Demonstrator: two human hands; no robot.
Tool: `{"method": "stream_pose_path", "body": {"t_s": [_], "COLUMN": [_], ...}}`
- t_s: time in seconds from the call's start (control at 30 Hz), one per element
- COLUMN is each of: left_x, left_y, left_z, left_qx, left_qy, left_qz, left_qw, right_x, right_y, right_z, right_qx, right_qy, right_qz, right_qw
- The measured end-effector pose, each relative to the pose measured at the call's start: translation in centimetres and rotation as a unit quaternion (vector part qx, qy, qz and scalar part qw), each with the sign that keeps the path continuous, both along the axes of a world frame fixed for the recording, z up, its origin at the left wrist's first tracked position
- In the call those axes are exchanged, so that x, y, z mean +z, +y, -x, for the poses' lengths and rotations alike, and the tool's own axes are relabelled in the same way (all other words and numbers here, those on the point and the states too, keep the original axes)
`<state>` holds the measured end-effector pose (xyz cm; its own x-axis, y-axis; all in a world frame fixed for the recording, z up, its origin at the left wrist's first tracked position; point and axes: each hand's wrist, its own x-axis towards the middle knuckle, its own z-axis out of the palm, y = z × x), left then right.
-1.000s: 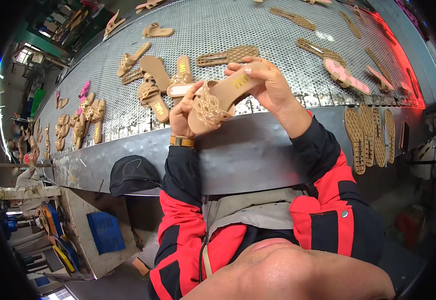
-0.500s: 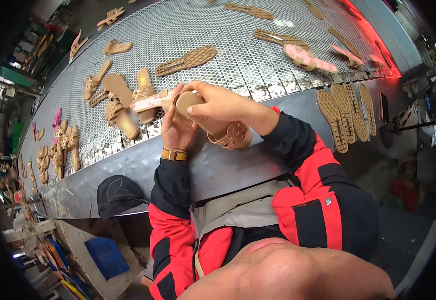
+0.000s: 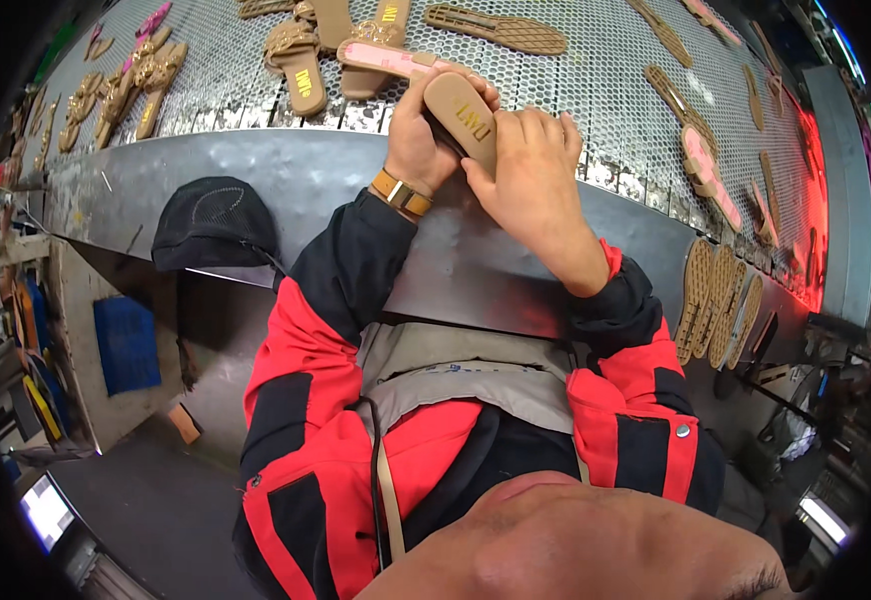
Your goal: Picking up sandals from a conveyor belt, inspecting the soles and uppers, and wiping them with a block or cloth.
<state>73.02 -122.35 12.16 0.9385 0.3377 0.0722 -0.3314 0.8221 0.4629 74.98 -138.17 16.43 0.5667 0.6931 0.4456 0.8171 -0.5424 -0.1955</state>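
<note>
A tan slide sandal [image 3: 463,112] is held between my hands above the table's near edge, its heel with gold lettering pointing up and left. My left hand [image 3: 424,145] is closed around the heel end from the left. Across the front part lies my right hand [image 3: 539,180], thumb on the near side and fingers over the far side, hiding the strap. A tan piece with a pink face [image 3: 381,58] sticks out past my left fingers; its near end is hidden, and I cannot tell whether the hand grips it.
Behind lies a perforated metal mesh surface [image 3: 611,110] with a grey metal front edge [image 3: 326,165]. Finished sandals [image 3: 306,85] stand at the left, tan soles [image 3: 496,30] further back. More soles [image 3: 721,300] hang along the right edge. A black cap [image 3: 216,222] rests at the left edge.
The view has swung, so the table sits higher in it. My right hand has turned over the sandal, covering its strap end, and the heel lettering now shows.
</note>
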Motion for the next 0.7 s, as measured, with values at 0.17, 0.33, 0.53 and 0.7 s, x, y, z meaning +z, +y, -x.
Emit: {"method": "stream_pose_path", "body": {"t_s": [0.17,0.33,0.53,0.7], "left_x": [-0.5,-0.6,-0.3,-0.8], "left_y": [0.8,0.7,-0.1,-0.3], "left_z": [-0.3,-0.6,-0.5,-1.0], "left_qx": [-0.026,-0.015,0.003,0.005], "left_qy": [-0.016,0.002,-0.001,-0.028], "left_qz": [0.011,-0.024,-0.035,-0.156], "left_qw": [0.999,1.000,0.999,0.987], "right_x": [-0.9,-1.4,-1.5,-2.0], "right_y": [-0.2,-0.2,-0.4,-0.9], "right_z": [-0.7,-1.0,-1.1,-1.4], "right_qx": [0.030,0.039,0.039,0.041], "right_qy": [0.024,0.049,0.047,0.054], "right_qz": [-0.015,-0.023,-0.011,-0.018], "right_qw": [0.999,0.998,0.998,0.998]}}
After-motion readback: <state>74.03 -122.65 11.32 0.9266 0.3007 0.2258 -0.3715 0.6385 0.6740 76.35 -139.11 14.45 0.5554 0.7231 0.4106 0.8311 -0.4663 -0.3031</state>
